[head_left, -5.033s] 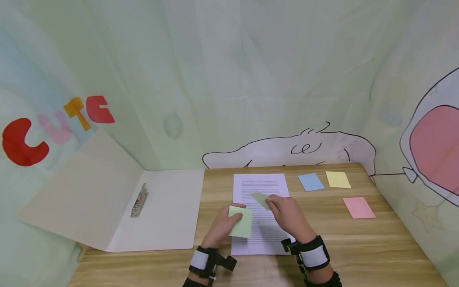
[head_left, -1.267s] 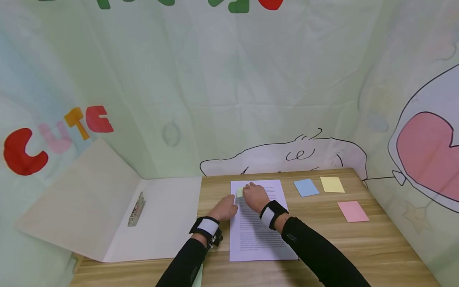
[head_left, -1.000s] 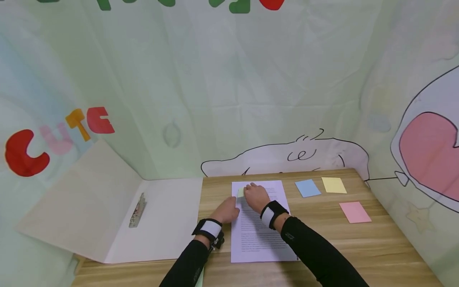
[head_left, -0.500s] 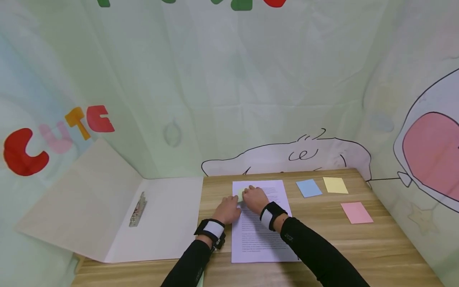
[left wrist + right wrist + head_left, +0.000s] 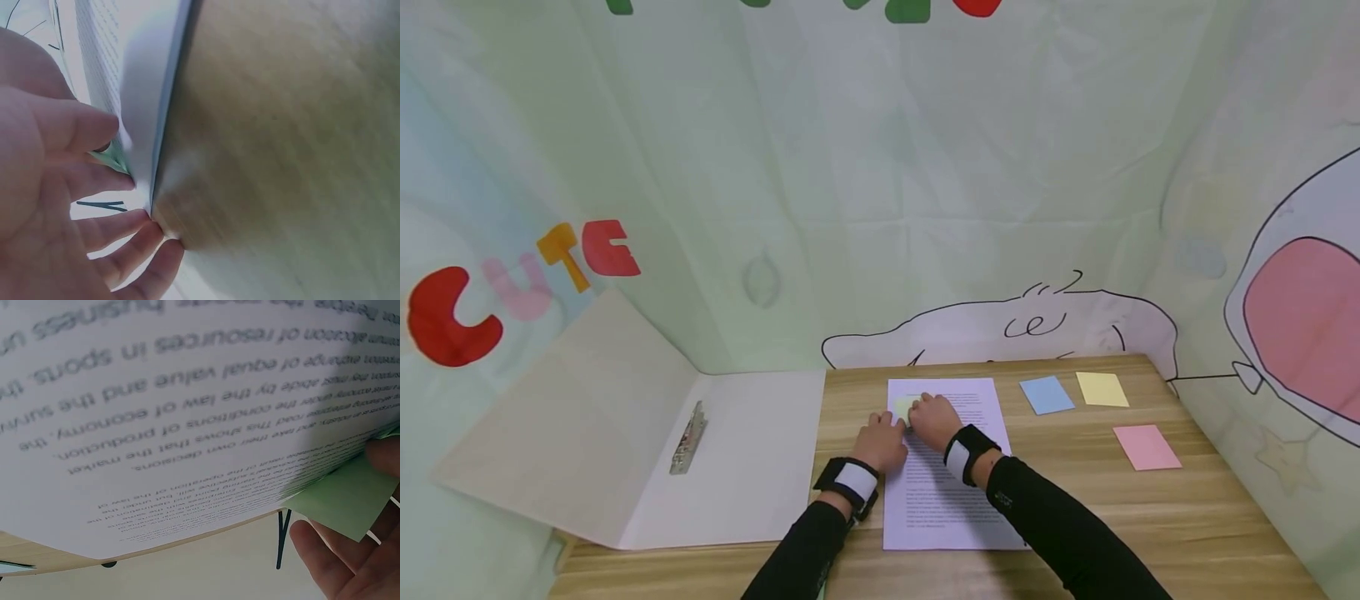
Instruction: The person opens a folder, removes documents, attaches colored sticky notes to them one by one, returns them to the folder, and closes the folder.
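A printed sheet stack (image 5: pixel 940 508) lies on the wooden table, with a light green sticky note (image 5: pixel 903 406) near its upper left. My right hand (image 5: pixel 935 422) is over that note, pinching it between thumb and fingers; in the right wrist view the green note (image 5: pixel 344 497) stands partly raised off the text. At the sheets' left edge rests my left hand (image 5: pixel 882 442), its fingers loosely extended. In the left wrist view its fingertips (image 5: pixel 128 182) meet the paper edge beside a bit of green.
An open white folder (image 5: pixel 752 475) with a metal clip (image 5: pixel 688 439) lies to the left, its cover leaning up. Blue (image 5: pixel 1047 395), yellow (image 5: pixel 1102 389) and pink (image 5: pixel 1147 447) sticky notes lie right of the sheets. A patterned curtain (image 5: pixel 880 192) backs the table.
Since five seconds ago, the green pad has left my left hand and the single green note has come onto the sheets. Lately my left hand has spread its fingers at the paper edge.
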`<state>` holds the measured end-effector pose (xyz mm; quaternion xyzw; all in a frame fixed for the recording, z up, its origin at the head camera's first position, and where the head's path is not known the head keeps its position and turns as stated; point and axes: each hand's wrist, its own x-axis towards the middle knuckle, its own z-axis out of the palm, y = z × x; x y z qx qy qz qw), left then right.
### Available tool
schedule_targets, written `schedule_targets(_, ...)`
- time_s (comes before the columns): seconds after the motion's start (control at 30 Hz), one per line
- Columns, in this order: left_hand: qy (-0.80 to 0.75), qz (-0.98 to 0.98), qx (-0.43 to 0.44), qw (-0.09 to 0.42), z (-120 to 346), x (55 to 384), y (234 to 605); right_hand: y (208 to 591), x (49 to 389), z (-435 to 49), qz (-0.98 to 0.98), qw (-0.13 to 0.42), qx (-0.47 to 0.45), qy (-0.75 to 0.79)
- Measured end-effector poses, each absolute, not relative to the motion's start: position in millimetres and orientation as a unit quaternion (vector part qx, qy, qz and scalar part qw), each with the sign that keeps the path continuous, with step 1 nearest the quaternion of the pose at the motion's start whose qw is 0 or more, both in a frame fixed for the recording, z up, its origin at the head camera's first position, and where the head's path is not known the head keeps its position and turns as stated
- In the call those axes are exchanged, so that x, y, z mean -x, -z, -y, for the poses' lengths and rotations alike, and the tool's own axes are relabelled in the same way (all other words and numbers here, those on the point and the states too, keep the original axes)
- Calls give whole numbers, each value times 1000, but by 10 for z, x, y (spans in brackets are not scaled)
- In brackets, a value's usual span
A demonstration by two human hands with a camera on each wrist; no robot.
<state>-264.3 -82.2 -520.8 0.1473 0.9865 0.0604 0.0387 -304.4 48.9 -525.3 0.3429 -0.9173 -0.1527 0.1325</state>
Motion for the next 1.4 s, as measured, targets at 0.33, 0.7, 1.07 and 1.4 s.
schedule_targets(0.33, -36, -988, -143, 50, 816, 2644, 5217, 5269, 3048, -496, 919, 128, -349, 134)
schedule_targets(0.7, 2, -988, -143, 54, 800, 2602, 5152, 5130, 3029, -389, 947, -30, -309, -81)
schedule_targets(1.07, -10, -987, -138, 77, 804, 2584, 5174, 5118, 3047, -225, 954, -97, -273, -80)
schedule_targets(1.4, -3, -987, -133, 85, 803, 2596, 5165, 5154, 3141, -160, 960, -83, -266, -5)
